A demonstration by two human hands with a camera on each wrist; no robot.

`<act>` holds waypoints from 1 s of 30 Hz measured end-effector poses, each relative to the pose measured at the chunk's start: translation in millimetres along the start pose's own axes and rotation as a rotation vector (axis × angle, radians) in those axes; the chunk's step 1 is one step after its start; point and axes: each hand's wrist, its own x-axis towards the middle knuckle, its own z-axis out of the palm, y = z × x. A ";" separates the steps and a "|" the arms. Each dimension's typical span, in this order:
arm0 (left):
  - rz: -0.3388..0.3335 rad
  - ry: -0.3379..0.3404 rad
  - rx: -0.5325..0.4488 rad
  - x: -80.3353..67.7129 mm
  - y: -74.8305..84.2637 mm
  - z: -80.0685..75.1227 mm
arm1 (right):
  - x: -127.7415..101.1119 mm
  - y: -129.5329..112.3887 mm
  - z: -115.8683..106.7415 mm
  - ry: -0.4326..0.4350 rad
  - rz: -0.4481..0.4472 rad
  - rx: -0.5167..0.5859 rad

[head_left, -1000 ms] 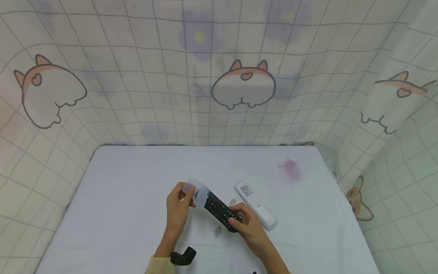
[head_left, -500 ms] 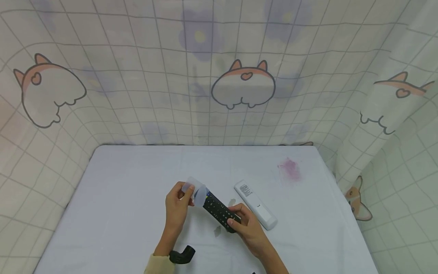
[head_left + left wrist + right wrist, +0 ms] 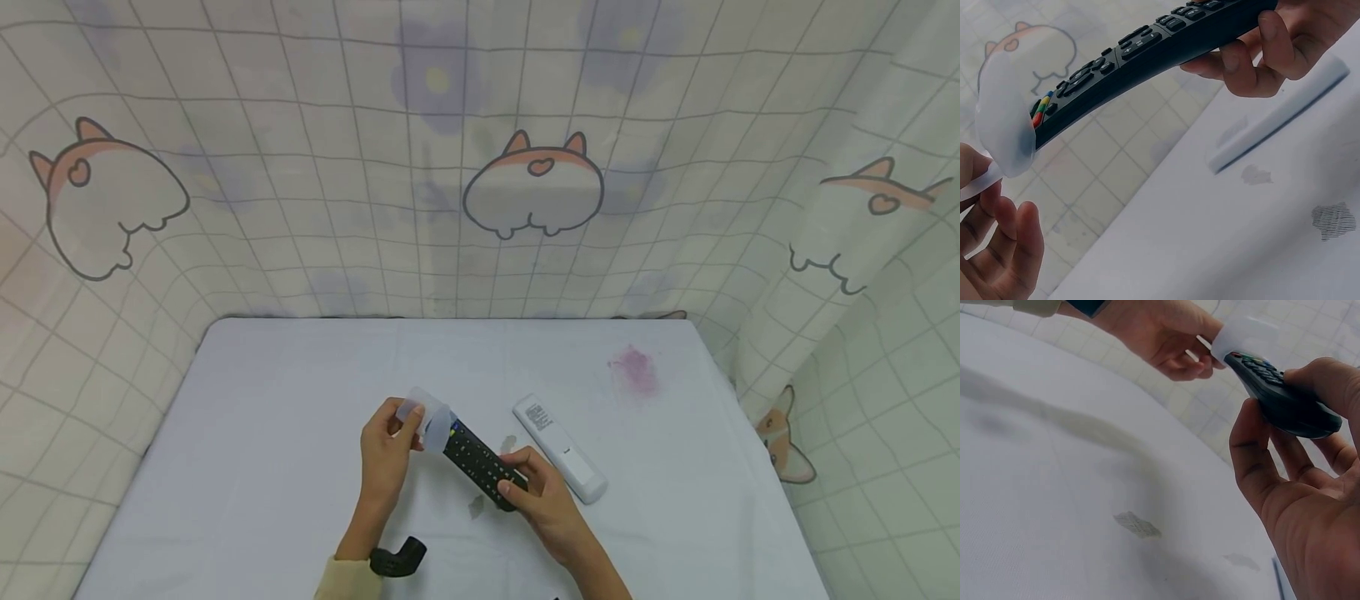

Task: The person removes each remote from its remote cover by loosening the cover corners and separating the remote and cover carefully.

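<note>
My left hand [image 3: 385, 457] pinches the edge of a translucent white, soft-looking cover [image 3: 438, 429] between thumb and fingers. Over the top end of a black remote control [image 3: 477, 460], this cover [image 3: 1005, 125] flares out just past the coloured buttons. My right hand [image 3: 553, 508] grips the lower end of the remote, thumb on its button face and fingers beneath. The remote [image 3: 1154, 59] slants above the table, its buttons facing up. Whatever part of its top end lies inside the cover is hidden.
A white remote control [image 3: 561, 450] lies on the white-covered table [image 3: 285, 433], just beyond my right hand. Grey patches [image 3: 1138, 524] and a pink stain [image 3: 637, 371] mark the cloth. A grid-patterned curtain [image 3: 337, 208] encloses the back and sides.
Both hands, with the black remote and the cover, have drifted very slightly left. Their grips look the same, and the white remote lies where it was.
</note>
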 end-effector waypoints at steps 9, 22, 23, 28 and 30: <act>0.015 0.031 -0.010 5.3 1.8 -11.8 | -3.1 3.1 -3.5 -0.004 -0.004 -0.008; 0.183 0.081 0.143 16.2 16.6 -24.7 | -8.3 5.9 -15.8 0.034 -0.014 -0.015; 0.187 0.090 0.145 16.3 15.9 -24.0 | -8.4 6.0 -14.9 0.039 -0.007 -0.013; 0.193 0.107 0.165 19.6 12.4 -28.5 | -10.1 6.5 -13.1 0.056 0.016 -0.006; 0.185 0.120 0.172 21.9 11.6 -31.5 | -10.5 6.8 -13.3 0.059 0.020 -0.003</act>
